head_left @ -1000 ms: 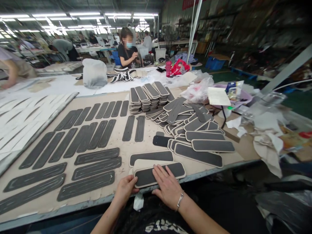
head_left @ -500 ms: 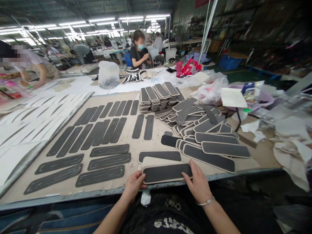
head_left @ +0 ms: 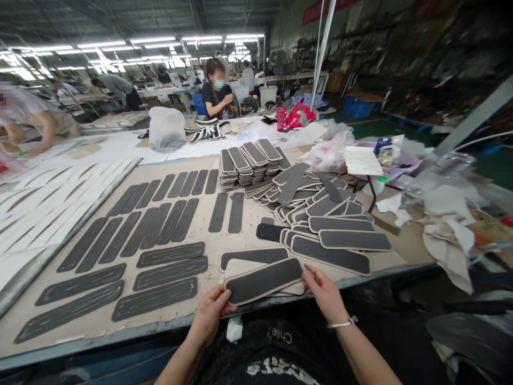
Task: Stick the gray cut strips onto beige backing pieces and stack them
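Tilted now, the pale-edged grey panel point(head_left: 264, 280) has its right end raised, whereas half a second ago it lay nearly level. I have it at the near edge of the worktable point(head_left: 220, 240), over a pale piece point(head_left: 240, 266) and just in front of another panel point(head_left: 256, 256) lying flat. White cut sheets point(head_left: 68, 184) cover the left side. To the right spreads a loose heap of similar panels point(head_left: 326, 204), with neat stacks point(head_left: 250, 168) behind it. Across from me a co-worker point(head_left: 216, 99) sits beyond a white bag point(head_left: 166, 131). Dark grey strips point(head_left: 170, 272) lie in rows to my left, many with shiny streaks on top.

My left hand point(head_left: 210, 310) is clamped on the left end, thumb pressed on the grey face and fingers underneath. My right hand point(head_left: 326, 294) is at the opposite end, fingertips at the upper corner; I cannot tell whether they pinch it or only touch the edge. Smallest of all, a silvery bracelet point(head_left: 343, 324) circles my right wrist.
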Demonstrator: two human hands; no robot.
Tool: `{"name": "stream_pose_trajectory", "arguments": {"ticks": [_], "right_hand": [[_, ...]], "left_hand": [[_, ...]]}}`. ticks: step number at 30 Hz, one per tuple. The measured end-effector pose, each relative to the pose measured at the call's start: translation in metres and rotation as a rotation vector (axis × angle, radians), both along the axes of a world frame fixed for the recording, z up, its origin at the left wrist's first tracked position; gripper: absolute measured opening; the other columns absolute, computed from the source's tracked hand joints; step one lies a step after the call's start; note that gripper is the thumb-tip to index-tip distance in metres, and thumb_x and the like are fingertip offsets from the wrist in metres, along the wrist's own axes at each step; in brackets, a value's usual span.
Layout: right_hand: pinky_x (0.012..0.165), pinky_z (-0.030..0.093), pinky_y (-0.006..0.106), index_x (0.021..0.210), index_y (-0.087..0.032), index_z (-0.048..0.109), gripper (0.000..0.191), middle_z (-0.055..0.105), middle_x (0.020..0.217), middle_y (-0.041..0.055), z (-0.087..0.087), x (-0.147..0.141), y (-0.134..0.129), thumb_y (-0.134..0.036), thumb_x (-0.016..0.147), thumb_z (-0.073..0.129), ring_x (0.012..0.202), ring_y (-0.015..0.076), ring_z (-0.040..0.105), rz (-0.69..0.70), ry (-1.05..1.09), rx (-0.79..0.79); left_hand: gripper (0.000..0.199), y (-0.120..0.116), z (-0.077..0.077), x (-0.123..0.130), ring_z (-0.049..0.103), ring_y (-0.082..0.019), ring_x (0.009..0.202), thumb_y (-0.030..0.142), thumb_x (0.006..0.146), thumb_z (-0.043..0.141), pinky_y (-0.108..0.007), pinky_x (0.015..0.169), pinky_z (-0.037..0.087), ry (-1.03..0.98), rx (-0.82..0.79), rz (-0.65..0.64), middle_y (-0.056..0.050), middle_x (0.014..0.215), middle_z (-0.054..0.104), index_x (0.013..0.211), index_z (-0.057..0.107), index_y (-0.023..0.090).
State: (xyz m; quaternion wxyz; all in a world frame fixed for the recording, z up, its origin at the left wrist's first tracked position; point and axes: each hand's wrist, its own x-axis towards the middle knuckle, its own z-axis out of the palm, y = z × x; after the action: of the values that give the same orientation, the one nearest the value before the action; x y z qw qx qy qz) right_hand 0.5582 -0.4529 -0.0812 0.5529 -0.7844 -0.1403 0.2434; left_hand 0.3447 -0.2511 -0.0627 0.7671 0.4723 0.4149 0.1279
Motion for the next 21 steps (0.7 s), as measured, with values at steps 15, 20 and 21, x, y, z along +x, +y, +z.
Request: {"name": "stream_pose_trajectory", "arguments": {"ticks": [15, 20, 21], "right_hand": [[0.037, 0.037, 0.009, 0.088, -0.014, 0.057, 0.043, 0.064, 0.074, 0.0053, 0.01, -0.042, 0.0, -0.054, 0.072, 0.059, 0.048, 0.0043, 0.055, 0.018, 0.799, 0.271], [0.033, 0.031, 0.007, 0.075, -0.014, 0.054, 0.041, 0.055, 0.058, -0.0041, 0.015, -0.033, 0.002, -0.051, 0.064, 0.069, 0.044, 0.0014, 0.049, -0.254, 0.713, 0.442], [0.033, 0.033, 0.008, 0.073, -0.014, 0.053, 0.042, 0.054, 0.055, -0.0047, 0.017, -0.03, 0.002, -0.051, 0.062, 0.07, 0.044, 0.0022, 0.049, -0.285, 0.676, 0.445]], "left_hand": [[0.044, -0.044, 0.005, 0.015, 0.063, -0.012, 0.06, 0.028, 0.056, 0.079, -0.019, 0.051, 0.054, -0.036, -0.182, 0.059, -0.003, 0.082, 0.065, 0.093, 0.058, 0.016], [0.052, -0.055, -0.004, 0.008, 0.064, -0.015, 0.061, 0.031, 0.048, 0.082, -0.022, 0.051, 0.054, 0.024, -0.147, 0.043, -0.004, 0.08, 0.067, 0.09, 0.058, 0.015], [0.053, -0.056, -0.006, 0.007, 0.064, -0.016, 0.062, 0.033, 0.046, 0.083, -0.022, 0.052, 0.054, 0.036, -0.132, 0.043, -0.004, 0.08, 0.067, 0.09, 0.058, 0.015]]}}
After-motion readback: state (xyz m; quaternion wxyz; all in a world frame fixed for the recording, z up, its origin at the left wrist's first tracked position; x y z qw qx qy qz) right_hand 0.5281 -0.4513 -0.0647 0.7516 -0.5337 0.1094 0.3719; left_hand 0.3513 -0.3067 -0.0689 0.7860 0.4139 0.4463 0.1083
